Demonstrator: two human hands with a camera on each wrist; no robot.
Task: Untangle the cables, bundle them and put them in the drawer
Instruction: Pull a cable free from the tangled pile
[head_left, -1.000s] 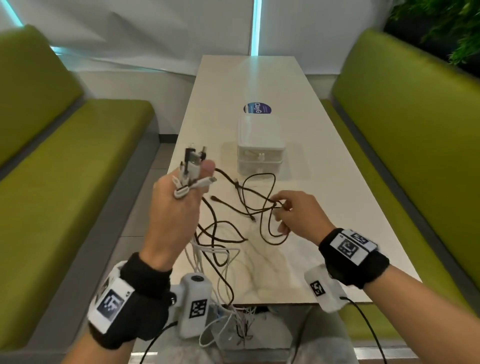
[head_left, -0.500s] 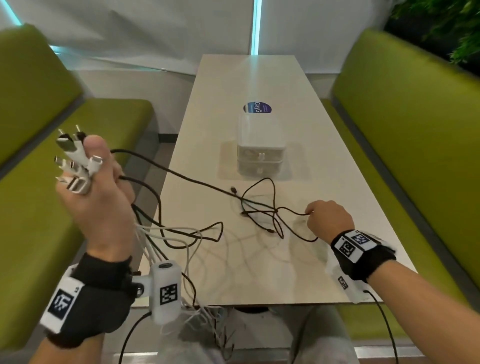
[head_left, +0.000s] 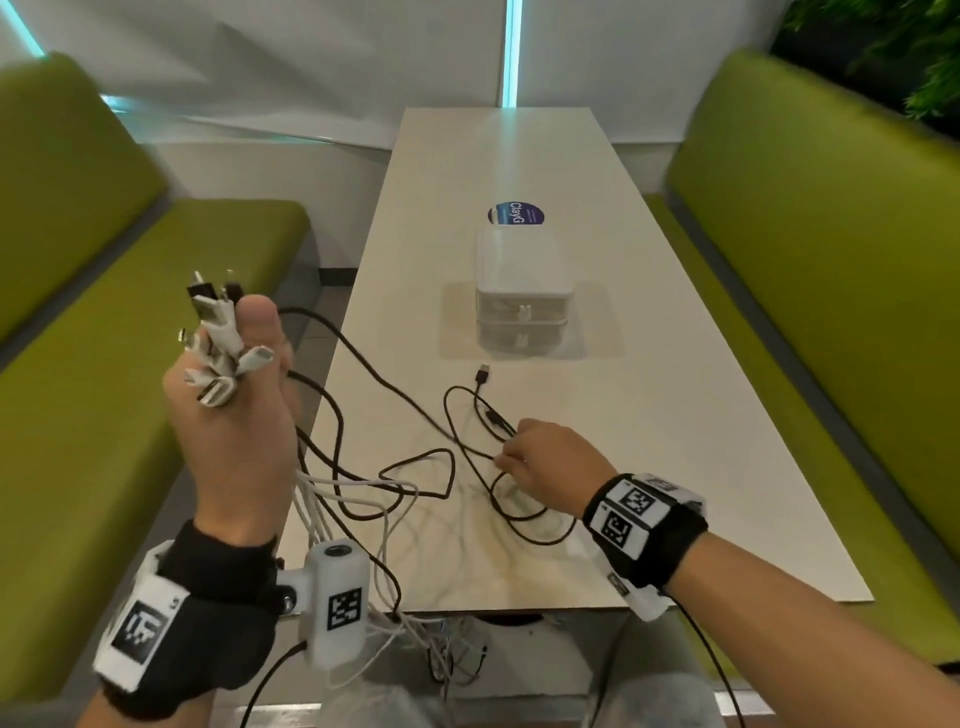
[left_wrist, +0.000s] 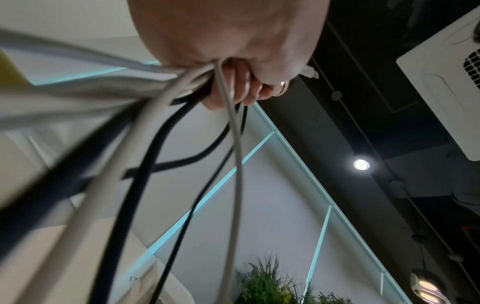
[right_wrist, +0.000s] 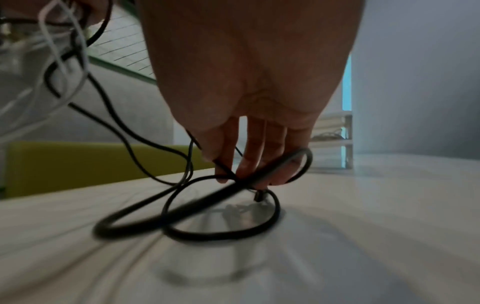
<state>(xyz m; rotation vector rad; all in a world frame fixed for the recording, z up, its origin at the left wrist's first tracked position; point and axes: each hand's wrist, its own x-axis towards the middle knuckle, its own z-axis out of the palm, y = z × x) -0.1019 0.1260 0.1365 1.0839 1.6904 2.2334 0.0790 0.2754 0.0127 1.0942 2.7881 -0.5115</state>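
1. We sit between two green benches (head_left: 831, 249), one at nine o'clock and one at three, with a white wall at twelve and a plant (head_left: 893, 47) in the far corner at one o'clock.
2. The long pale table (head_left: 701, 415) runs from us toward twelve; its right half lies bare, and its near edge is at six, where cables spill over.
3. A small white drawer unit (head_left: 522, 296) stands mid-table at twelve, both drawers closed, a round sticker (head_left: 516, 214) just beyond it.
4. Our left hand (head_left: 234, 431) is raised off the table's left edge at nine o'clock, fist closed round a bunch of white cables (head_left: 358, 499) and black cables (head_left: 332, 415), plugs (head_left: 218, 343) fanned above the thumb.
5. Our right hand (head_left: 550, 462) is low over the table at four o'clock, fingertips (right_wrist: 226, 176) pinching a black cable loop (right_wrist: 207, 232) lying on the surface.
6. One black plug (head_left: 483, 373) lies free just before the drawer unit.
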